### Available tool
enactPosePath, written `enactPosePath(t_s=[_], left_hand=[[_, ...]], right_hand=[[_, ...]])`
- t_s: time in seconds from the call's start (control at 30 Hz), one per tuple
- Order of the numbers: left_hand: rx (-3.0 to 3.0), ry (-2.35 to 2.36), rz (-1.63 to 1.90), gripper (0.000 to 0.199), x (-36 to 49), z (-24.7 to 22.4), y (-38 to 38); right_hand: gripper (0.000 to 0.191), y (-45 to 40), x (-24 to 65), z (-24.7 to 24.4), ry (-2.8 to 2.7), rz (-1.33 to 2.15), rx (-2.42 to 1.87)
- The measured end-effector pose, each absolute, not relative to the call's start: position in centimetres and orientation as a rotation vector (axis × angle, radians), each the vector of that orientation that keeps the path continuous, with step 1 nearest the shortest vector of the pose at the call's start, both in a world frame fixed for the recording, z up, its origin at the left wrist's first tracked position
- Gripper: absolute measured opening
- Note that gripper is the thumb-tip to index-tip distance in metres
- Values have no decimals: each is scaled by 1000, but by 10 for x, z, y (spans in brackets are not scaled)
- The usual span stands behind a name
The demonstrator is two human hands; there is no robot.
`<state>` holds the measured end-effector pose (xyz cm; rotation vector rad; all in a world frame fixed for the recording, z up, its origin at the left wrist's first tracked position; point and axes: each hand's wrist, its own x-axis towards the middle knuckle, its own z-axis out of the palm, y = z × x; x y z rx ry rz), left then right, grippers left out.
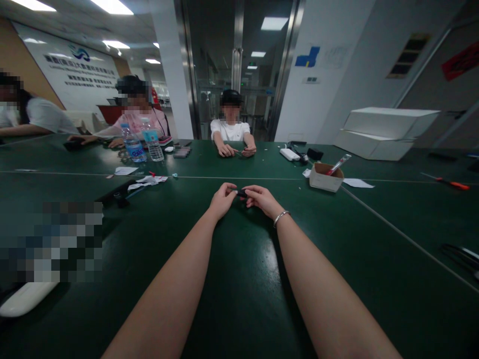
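Both arms reach out over the green table (239, 279), and the hands meet around one small black object (241, 193) whose kind I cannot make out. My left hand (223, 200) pinches its left end between thumb and fingers. At its right end, my right hand (263, 200) is closed on it with thumb and fingertips. A silver bangle (281, 218) circles my right wrist. The fingers cover much of the black object, which is held just above the tabletop.
Left are two water bottles (152, 143), paper scraps (147, 182) and a black item (119, 195). Right are a small cardboard box (326, 178), a white power bank-like block (290, 154), stacked white boxes (377, 142) and a screwdriver (452, 184). A person (230, 130) sits opposite; others sit left.
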<state>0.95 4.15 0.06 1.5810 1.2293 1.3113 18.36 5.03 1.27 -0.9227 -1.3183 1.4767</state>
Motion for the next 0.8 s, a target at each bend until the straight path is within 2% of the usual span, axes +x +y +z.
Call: enactPosePath(t_s=[0.8], left_hand=[[1565,1269,1243,23,9,-1,45]], right_hand=[[11,49,184,14,-1334,1473,-924]])
